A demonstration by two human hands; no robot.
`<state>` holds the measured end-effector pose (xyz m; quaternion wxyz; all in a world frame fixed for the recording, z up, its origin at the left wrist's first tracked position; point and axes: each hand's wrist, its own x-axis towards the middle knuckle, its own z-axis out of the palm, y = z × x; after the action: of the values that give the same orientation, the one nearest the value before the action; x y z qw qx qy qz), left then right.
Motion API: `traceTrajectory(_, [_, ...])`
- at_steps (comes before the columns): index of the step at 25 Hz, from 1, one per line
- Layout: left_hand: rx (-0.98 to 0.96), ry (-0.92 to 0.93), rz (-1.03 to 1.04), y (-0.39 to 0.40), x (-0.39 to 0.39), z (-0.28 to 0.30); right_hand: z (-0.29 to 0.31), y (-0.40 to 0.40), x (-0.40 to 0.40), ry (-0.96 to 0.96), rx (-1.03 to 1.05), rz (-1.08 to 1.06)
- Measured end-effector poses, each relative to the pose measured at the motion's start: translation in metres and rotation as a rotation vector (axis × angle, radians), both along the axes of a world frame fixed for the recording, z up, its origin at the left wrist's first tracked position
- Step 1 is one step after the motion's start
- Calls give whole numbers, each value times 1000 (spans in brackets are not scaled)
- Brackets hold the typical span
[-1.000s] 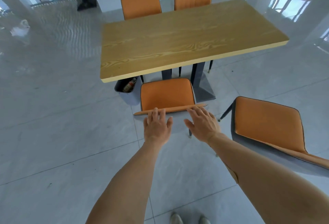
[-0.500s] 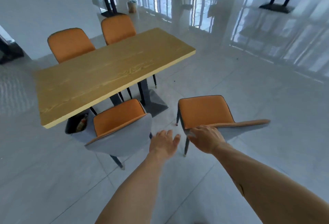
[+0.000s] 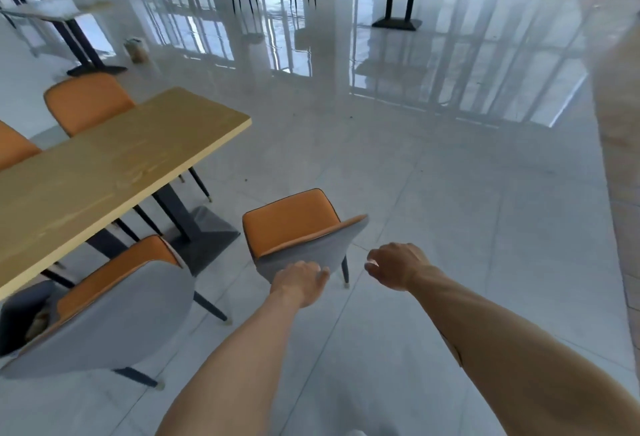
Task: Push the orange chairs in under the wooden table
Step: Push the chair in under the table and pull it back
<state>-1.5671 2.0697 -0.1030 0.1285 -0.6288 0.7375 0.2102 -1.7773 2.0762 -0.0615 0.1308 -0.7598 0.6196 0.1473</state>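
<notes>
1. Left hand [image 3: 300, 281] touches the grey back of the right chair [image 3: 294, 228]; its grip cannot be told.
2. Right hand [image 3: 394, 267] hangs beside that chair, fingers loosely curled, holding nothing.
3. Left chair [image 3: 104, 314] sits partly under the desk [image 3: 104, 172].
4. The right chair stands clear of the desk.

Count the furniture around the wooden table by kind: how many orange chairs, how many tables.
Orange chairs: 4, namely near left chair, pulled-out chair, far left chair, far right chair
Wooden table: 1
Total: 5
</notes>
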Motion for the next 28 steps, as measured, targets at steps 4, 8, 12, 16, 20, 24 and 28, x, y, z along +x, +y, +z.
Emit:
traceTrajectory(4, [-11,-33,19,-10,-52,-6,-7,-2,-62,13,-2,4])
traceTrajectory(8, [-46,-69,84,-13,-72,-3,-15,-11,-84,4,11,59])
traceTrajectory(12, [-53,-110,113,-21,-59,-6,-20,-35,-72,-25,10,127])
traceTrajectory(16, [-67,-177,137,-44,-33,-15,-30,-75,-48,-35,-21,203])
traceTrajectory(20, [-185,-89,255,-72,-15,-22,-41,-116,-25,-79,-65,252])
traceTrajectory(24, [-175,-73,273,-93,-2,-40,-58,-147,-5,-129,-72,284])
traceTrajectory(28, [-140,-48,292,-96,8,-61,-80,-163,12,-146,-33,343])
